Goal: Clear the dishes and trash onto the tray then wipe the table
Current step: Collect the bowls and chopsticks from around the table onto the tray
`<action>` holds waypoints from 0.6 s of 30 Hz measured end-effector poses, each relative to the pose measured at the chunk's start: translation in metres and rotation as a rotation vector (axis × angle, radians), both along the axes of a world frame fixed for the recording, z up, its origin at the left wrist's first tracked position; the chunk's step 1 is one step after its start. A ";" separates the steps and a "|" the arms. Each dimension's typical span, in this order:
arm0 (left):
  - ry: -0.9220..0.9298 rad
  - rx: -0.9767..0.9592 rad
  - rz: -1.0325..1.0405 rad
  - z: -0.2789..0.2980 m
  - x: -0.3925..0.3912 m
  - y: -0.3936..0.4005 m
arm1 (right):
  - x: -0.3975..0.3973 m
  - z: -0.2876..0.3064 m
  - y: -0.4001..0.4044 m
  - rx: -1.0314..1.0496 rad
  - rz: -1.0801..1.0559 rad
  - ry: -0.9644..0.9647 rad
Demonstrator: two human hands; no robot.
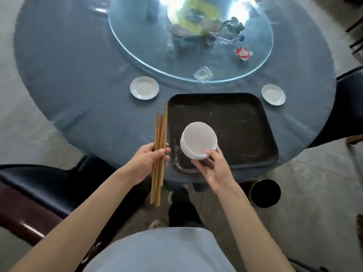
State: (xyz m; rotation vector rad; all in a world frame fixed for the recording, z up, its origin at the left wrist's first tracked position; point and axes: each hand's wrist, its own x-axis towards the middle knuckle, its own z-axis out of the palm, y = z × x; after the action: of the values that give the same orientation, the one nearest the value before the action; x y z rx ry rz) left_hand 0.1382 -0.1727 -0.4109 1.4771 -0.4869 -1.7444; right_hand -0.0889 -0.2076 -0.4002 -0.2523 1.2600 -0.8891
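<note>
My left hand (149,160) grips a bundle of several wooden chopsticks (160,134) just left of the black tray (245,118). A stack of white bowls (198,139) is held in my right hand (213,166) over the tray's near left part. Two small white plates lie on the blue tablecloth: one (144,87) left of the tray's far corner, the other (273,94) to its far right. Trash lies on the glass turntable (137,46): a red wrapper (243,53), a clear wrapper (203,74) at its rim, and a pile of crumpled plastic (220,31).
The round table (78,75) is covered in blue cloth. A dark chair (43,185) stands at my left, and another chair (351,85) at the right edge. A dark round bin (265,193) sits on the floor below the tray's near right corner.
</note>
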 end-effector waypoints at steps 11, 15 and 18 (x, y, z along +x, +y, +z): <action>-0.103 0.039 0.303 -0.009 -0.001 -0.116 | 0.036 -0.041 -0.179 0.082 0.234 0.017; -0.138 0.048 0.349 -0.018 0.002 -0.131 | 0.041 -0.053 -0.202 0.103 0.283 0.025; -0.154 0.056 0.343 -0.025 0.009 -0.138 | 0.043 -0.056 -0.207 0.114 0.291 0.028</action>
State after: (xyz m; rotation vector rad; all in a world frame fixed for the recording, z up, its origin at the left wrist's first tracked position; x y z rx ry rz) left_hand 0.1476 -0.3112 -0.4358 1.6345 -0.2447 -1.3936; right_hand -0.0462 -0.4150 -0.4563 -0.3479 1.2570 -0.5648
